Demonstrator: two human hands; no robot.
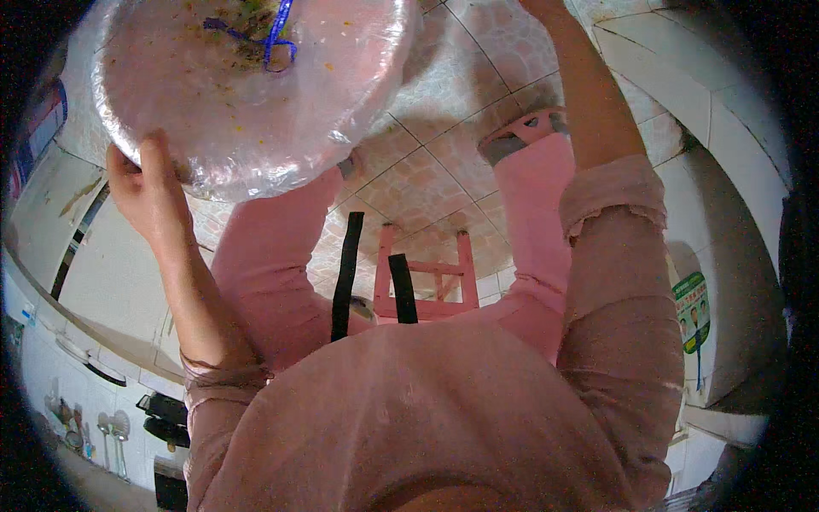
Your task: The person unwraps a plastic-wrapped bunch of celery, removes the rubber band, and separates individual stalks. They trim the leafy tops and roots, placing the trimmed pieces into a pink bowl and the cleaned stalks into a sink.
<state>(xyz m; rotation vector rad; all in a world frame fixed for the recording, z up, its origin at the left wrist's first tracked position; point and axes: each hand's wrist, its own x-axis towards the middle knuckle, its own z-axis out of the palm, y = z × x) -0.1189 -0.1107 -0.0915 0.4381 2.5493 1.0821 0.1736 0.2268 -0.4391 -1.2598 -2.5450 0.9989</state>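
Note:
A wide, round, shallow container lined or wrapped in clear plastic film (256, 134) fills the upper left. Brownish-green bits are scattered over it, with a darker clump (253, 32) at the top edge of the picture. Across the clump lies a blue tie strip (278, 38). My left hand (150, 176) grips the container's near-left rim, a finger or thumb showing over the edge. Only the base of my right hand (540, 8) shows at the top edge, so its fingers and anything in them are hidden.
A low pink stool (425, 307) stands on the tiled floor (441, 173) between my legs. Two black straps (347, 275) hang before my shirt. On the right a green hand fan with printing (692, 313) rests against a pale surface. Ladles and other utensils (115, 435) hang at lower left.

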